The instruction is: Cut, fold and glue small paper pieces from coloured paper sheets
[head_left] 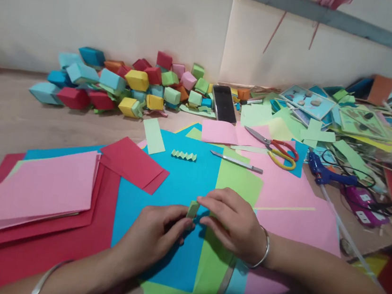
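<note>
Between thumb and fingers, my left hand [160, 233] pinches a small folded green paper strip [193, 209] above the blue paper sheet [174, 177]. My right hand [229, 222] is just to the right, its index fingertip at the strip's upper edge; whether it touches is hard to tell. Its thumb and fingers are apart, with nothing seen between them. Beyond the hands, a zigzag-folded green paper strip [184, 155] lies on the blue sheet. Farther right are a craft knife [237, 162] and scissors [274, 147] with red and yellow handles.
Stacked pink paper [52, 182] and red paper cards [133, 163] lie left. Several folded paper boxes [83, 74] are heaped by the wall, beside a phone [224, 104]. A blue glue gun [328, 173], a purple power socket [363, 206] with cables and paper scraps [353, 159] crowd the right.
</note>
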Motion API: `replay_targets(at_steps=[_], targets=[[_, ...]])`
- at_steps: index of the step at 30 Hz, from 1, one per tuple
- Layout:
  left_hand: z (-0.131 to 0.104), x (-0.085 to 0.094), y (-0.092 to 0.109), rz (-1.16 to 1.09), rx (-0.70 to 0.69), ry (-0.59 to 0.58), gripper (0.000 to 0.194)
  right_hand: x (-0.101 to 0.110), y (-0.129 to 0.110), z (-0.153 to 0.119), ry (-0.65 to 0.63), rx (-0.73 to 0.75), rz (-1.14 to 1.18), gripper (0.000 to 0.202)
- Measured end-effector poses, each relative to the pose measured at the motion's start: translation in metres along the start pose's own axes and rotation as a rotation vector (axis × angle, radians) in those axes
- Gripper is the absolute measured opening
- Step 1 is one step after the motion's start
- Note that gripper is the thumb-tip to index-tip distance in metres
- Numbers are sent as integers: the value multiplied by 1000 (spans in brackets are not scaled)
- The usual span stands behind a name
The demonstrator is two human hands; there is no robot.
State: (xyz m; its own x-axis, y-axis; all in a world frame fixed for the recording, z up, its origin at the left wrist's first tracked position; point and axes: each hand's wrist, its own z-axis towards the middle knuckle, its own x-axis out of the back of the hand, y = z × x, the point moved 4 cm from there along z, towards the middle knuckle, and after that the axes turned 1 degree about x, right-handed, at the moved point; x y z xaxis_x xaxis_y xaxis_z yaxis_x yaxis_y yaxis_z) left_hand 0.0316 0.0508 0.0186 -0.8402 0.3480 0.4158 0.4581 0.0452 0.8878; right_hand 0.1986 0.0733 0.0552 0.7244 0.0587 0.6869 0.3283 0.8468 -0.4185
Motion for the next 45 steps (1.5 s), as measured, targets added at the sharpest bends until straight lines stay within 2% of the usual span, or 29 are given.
replay_targets(at_steps=[3, 9, 16, 18, 20, 22, 25, 27, 29, 33, 40, 45], targets=[[1, 1, 3, -14, 6, 2, 32, 0, -1, 0, 6, 35, -38, 30], [2, 1, 2, -133, 121, -45, 30, -2, -3, -1, -8, 87, -64, 33], [2, -2, 4, -248, 155, -73, 28, 0, 3, 1, -71, -35, 81, 27], [2, -2, 2, -310, 204, -75, 30, 4, 18, 3, -71, -45, -9, 26], [3, -2, -1, -382, 279, -72, 33, 9, 42, 6, -70, -92, -203, 27], [4, 0, -5, -451, 336, -67, 39, 15, 73, 7, -118, -230, -454, 28], [7, 4, -8, -536, 356, -40, 46, 16, 108, 6, -300, -393, -695, 27], [9, 7, -11, -583, 349, -6, 49, 14, 118, 5, -394, -436, -769, 27], [10, 9, -12, -617, 343, 21, 48, 13, 118, 5, -419, -441, -815, 28], [11, 9, -13, -637, 337, 22, 44, 14, 110, 4, -374, -406, -838, 29], [11, 8, -16, -645, 329, 13, 43, 16, 102, 1, -295, -412, -664, 33], [12, 6, -18, -657, 320, 8, 40, 14, 102, 1, -310, -435, -566, 32]])
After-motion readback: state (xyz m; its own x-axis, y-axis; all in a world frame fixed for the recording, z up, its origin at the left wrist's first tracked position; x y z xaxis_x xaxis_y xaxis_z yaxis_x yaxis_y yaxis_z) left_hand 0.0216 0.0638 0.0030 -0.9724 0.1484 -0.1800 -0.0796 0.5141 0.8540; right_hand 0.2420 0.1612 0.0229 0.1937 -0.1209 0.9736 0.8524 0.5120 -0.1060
